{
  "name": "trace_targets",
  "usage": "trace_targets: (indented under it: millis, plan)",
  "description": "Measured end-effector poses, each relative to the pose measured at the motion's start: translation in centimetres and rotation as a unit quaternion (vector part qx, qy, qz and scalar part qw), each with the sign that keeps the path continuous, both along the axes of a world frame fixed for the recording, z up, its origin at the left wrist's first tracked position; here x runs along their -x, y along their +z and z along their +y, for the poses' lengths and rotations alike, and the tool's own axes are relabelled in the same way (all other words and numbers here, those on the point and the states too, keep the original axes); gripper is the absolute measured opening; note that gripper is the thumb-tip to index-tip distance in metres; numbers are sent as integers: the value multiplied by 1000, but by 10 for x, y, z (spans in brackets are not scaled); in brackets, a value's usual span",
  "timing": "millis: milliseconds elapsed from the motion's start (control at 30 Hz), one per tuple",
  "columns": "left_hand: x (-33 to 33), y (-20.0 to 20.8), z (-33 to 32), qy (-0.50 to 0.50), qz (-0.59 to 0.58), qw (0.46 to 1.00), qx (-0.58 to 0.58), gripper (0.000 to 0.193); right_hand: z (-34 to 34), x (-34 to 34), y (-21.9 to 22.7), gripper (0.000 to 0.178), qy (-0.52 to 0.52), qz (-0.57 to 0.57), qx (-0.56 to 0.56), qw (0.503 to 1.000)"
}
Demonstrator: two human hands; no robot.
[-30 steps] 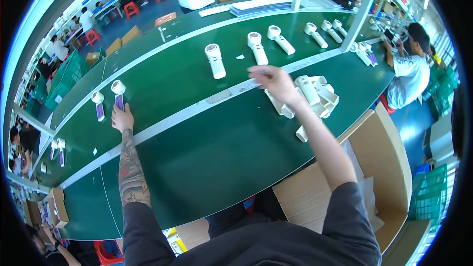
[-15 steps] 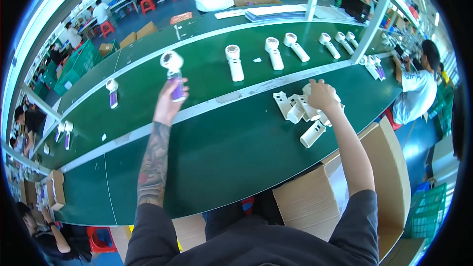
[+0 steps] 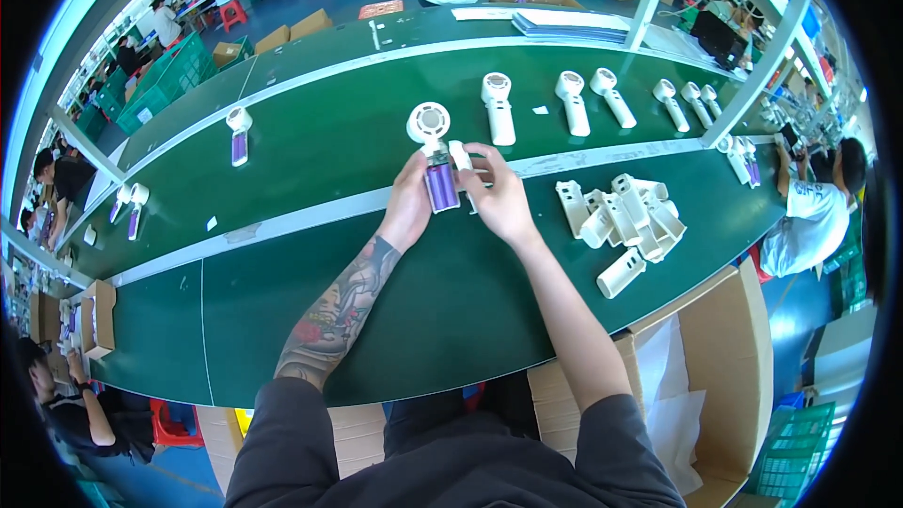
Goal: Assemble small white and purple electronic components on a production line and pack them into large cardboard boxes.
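Clearly, a round-headed white device (image 3: 431,127) with glossy purple cylinders (image 3: 442,190) fills the left hand (image 3: 408,204), fingers curled; the right hand's (image 3: 501,199) fingers pinch a slim shell (image 3: 460,158).

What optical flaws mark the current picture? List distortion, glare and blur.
Head view: the workbench's front edge bows into a curve, and black borders close in at both sides; head view: a bright glare patch on the blue floor; head view: the purple-handled device shows no heavy motion blur.

White fan (image 3: 435,156) and cover (image 3: 460,156) in both hands (image 3: 406,203) (image 3: 501,199)
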State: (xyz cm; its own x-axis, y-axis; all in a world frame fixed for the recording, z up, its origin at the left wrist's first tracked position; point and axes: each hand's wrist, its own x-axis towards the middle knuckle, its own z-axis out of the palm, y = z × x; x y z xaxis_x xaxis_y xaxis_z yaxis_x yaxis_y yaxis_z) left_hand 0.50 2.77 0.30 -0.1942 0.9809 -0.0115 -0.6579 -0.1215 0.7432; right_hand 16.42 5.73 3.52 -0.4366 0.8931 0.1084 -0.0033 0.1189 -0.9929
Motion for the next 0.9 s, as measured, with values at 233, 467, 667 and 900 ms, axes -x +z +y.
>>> trace_targets:
  millis: [233,467,667,900]
  plan:
    - [-11,0,-3,17,66,997,-32,36,-17,23,-13,47,-138,-243,-314,907]
    - [-2,7,-2,-1,203,974,-97,34,-9,31,-35,63,-186,-95,-417,885]
    - [-9,15,-9,-23,292,956,10,41,-10,25,-28,68,-39,95,-23,994]
    - [-4,-7,2,70,480,864,-137,53,-15,25,-27,66,-84,-107,-179,974]
